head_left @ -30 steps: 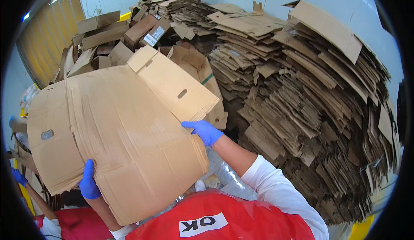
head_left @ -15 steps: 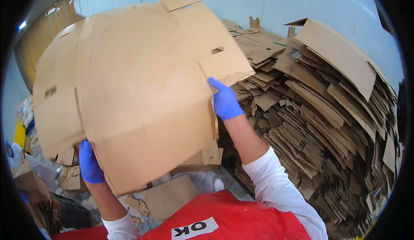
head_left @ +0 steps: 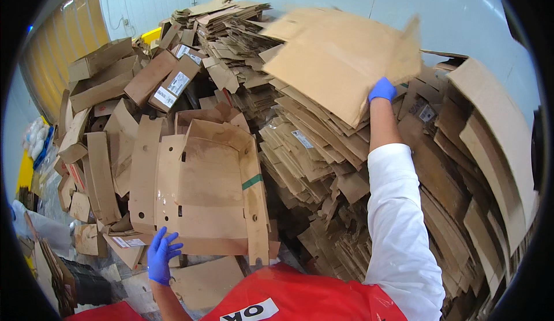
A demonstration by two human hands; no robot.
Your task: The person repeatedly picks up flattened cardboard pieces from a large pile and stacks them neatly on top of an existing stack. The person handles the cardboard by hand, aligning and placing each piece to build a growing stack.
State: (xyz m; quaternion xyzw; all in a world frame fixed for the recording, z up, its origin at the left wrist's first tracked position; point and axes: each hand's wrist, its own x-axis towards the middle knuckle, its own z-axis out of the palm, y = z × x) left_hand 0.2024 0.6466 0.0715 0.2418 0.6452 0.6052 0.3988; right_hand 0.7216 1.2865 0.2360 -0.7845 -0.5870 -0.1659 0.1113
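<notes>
As the head view shows, the left hand (head_left: 161, 257) has left the sheet (head_left: 346, 55) and stands apart, fingers spread, near the open box (head_left: 212, 185). The right hand (head_left: 382, 90) meets the sheet's near edge; whether it is clamped there cannot be told. The sheet, blurred, has swung over the stack (head_left: 323, 139), suggesting that two-handed carrying has become one-handed guiding.

The right hand (head_left: 382, 90) holds 1 flattened carton (head_left: 340, 55) over a cardboard stack (head_left: 314, 156); the left hand (head_left: 161, 257) spreads near 1 box (head_left: 210, 182).
</notes>
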